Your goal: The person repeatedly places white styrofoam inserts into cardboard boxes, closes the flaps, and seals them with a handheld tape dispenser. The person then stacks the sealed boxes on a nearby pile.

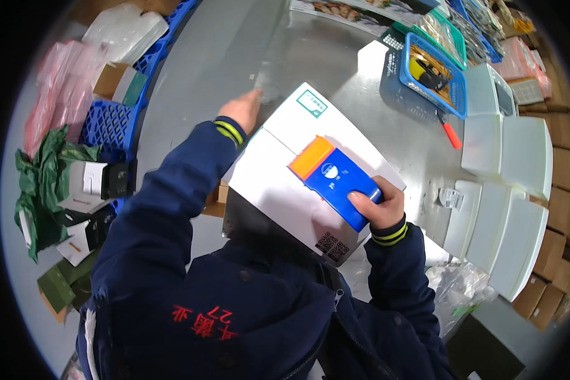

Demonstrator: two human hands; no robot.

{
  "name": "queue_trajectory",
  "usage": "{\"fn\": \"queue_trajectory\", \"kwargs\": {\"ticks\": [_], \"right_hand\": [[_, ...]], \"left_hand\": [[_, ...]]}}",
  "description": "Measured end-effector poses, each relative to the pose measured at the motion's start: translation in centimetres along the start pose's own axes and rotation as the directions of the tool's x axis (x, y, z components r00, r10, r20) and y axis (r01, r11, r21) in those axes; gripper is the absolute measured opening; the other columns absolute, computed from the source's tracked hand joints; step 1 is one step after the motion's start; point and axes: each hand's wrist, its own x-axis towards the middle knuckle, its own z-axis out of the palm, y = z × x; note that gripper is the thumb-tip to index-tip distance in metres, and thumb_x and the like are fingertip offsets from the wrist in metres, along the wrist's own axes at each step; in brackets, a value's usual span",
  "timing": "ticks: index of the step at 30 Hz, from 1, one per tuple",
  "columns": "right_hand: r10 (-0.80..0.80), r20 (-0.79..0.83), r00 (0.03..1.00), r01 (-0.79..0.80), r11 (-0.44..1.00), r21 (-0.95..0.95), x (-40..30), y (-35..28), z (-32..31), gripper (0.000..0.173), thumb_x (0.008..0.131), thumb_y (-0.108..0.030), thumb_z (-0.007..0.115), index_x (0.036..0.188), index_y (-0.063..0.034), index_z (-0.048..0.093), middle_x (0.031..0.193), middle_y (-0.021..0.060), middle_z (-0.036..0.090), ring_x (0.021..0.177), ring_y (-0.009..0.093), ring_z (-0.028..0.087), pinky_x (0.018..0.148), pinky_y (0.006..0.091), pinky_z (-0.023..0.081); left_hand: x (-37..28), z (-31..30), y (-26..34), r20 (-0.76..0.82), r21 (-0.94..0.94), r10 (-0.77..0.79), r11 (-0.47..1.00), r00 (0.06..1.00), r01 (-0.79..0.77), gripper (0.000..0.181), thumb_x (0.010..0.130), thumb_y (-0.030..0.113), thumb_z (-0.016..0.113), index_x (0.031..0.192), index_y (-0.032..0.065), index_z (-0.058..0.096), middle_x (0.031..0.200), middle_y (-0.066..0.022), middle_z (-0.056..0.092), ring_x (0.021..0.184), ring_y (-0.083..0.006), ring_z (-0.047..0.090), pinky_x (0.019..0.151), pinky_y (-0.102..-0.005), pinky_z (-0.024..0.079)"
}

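Note:
A large white carton (pixel 275 175) with a green printed mark and printed codes lies slantwise on the metal table before me. My right hand (pixel 384 202) grips the blue end of a tape dispenser (pixel 337 183) with an orange toothed edge, held over the carton's top. The thumb lies on its near face. My left hand (pixel 242 110) is beyond the carton's left edge, over the floor side of the table; it is blurred, and whether it holds anything I cannot tell.
A blue plastic basket (pixel 461 102) holds brown items and a yellow-black object. Beside it lies a red-handled tool (pixel 451 135). White boxes (pixel 522 156) line the right side. A blue plastic pallet (pixel 108 124) with bags stands at left.

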Motion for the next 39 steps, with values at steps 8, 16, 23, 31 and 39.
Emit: {"fn": "queue_trajectory", "kwargs": {"ticks": [8, 16, 23, 31, 39], "right_hand": [[-0.069, 0.047, 0.997, 0.071, 0.997, -0.042, -1.3, 0.9, -2.2, 0.034, 0.070, -0.028, 0.075, 0.073, 0.0019, 0.060, 0.063, 0.0086, 0.060, 0.059, 0.010, 0.055, 0.054, 0.0251, 0.045], [-0.003, 0.062, 0.998, 0.006, 0.999, -0.041, -10.8, 14.7, -15.8, 0.029, 0.064, -0.017, 0.078, 0.075, 0.0033, 0.060, 0.061, 0.0063, 0.061, 0.056, 0.010, 0.056, 0.054, 0.0237, 0.047], [-0.382, 0.144, 0.913, 0.287, 0.851, 0.439, -7.5, 24.7, -13.6, 0.028, 0.065, -0.015, 0.079, 0.075, 0.0036, 0.060, 0.068, 0.0095, 0.060, 0.063, 0.014, 0.056, 0.059, 0.0272, 0.045], [-0.099, -0.001, 0.995, 0.030, 0.293, 0.956, -4.3, 23.5, -9.5, 0.062, 0.080, -0.042, 0.061, 0.115, 0.0078, 0.047, 0.112, 0.0191, 0.055, 0.096, 0.027, 0.057, 0.080, 0.0341, 0.048], [-0.051, 0.206, 0.977, -0.206, -0.005, 0.978, 6.7, 18.4, -18.8, 0.036, 0.086, -0.034, 0.057, 0.105, -0.0041, 0.056, 0.099, 0.0086, 0.062, 0.091, 0.019, 0.059, 0.083, 0.0354, 0.050]], "left_hand": [[-2.0, 3.1, 6.6, -0.144, 0.391, 0.343, 0.882, 0.928, -0.265, 0.057, 0.089, 0.046, 0.041, 0.135, 0.0130, 0.034, 0.146, -0.0019, 0.021, 0.135, -0.0263, 0.016, 0.105, -0.0540, 0.016], [-1.6, 3.4, 6.4, -0.135, 0.355, 0.426, 0.864, 0.894, -0.358, 0.059, 0.088, 0.036, 0.043, 0.137, 0.0067, 0.028, 0.146, -0.0105, 0.020, 0.134, -0.0283, 0.019, 0.108, -0.0421, 0.017], [-10.3, 4.6, -5.7, 0.047, -0.948, 0.175, 0.318, 0.983, -0.012, 0.075, 0.089, 0.059, 0.024, 0.135, -0.0003, 0.029, 0.136, -0.0178, 0.036, 0.127, -0.0281, 0.035, 0.106, -0.0382, 0.024], [-6.6, -3.2, -0.6, -0.034, -0.779, -0.314, 0.603, 0.949, 0.172, 0.076, 0.087, 0.063, 0.022, 0.124, 0.0014, 0.047, 0.117, -0.0157, 0.054, 0.109, -0.0271, 0.052, 0.094, -0.0354, 0.037], [5.5, -4.1, 17.7, -0.017, 0.543, 0.537, 0.713, 0.844, -0.443, 0.037, 0.090, 0.035, 0.042, 0.107, 0.0056, 0.056, 0.102, -0.0166, 0.059, 0.096, -0.0339, 0.055, 0.084, -0.0365, 0.042]]}}
